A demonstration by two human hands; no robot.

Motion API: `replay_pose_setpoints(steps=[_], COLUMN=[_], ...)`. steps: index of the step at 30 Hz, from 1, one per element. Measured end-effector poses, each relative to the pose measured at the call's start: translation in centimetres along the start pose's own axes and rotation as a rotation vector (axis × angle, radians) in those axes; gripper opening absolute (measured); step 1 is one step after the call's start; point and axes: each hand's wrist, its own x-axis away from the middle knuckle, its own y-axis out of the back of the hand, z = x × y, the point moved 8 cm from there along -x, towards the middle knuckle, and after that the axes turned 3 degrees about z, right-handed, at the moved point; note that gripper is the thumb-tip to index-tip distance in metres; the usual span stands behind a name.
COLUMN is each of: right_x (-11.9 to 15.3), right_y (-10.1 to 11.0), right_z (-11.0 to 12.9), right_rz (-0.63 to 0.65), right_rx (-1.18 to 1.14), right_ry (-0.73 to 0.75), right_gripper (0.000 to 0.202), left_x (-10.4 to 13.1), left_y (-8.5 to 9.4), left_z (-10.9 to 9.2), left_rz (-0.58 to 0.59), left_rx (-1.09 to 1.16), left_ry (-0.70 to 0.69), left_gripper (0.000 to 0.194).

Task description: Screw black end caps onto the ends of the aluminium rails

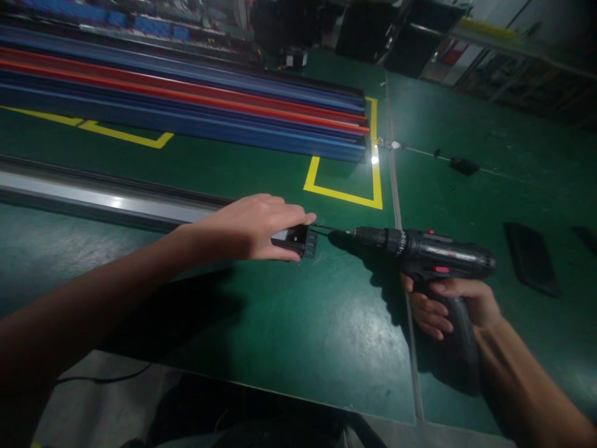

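Note:
My left hand (261, 227) is closed over the right end of a long metal profile (116, 200) lying on the green table. Thumb and fingers straddle a black end cap (310, 242) with small slots. In my right hand (443, 305) is a black cordless drill (433, 252), held by its grip and pointing left. A long thin bit (329, 229) runs from the chuck to the end cap, near my left fingertips. Whether its tip is seated in a hole or screw cannot be made out.
Blue and red long profiles (209, 102) lie stacked across the far side of the table. Yellow tape (345, 198) marks the green surface (298, 323). A dark flat phone-like object (530, 258) lies right of the drill. A thin cord with a black piece (464, 165) lies behind it.

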Motion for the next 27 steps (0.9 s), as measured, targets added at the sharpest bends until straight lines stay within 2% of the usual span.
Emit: replay_pose_setpoints(steps=[8,27], right_x=[0.16,0.06], right_y=[0.2,-0.09], right_z=[-0.07,-0.04], right_rz=[-0.031,-0.004], right_rx=[0.015,0.0], right_ry=[-0.021,-0.022], right_gripper=[0.029,0.028], left_x=[0.06,0.12], left_y=[-0.06,-0.02], left_z=[0.05,-0.05], left_rz=[-0.006,-0.011], left_rx=[0.005,-0.006], left_ry=[0.0,-0.014], left_gripper=[0.062,0.062])
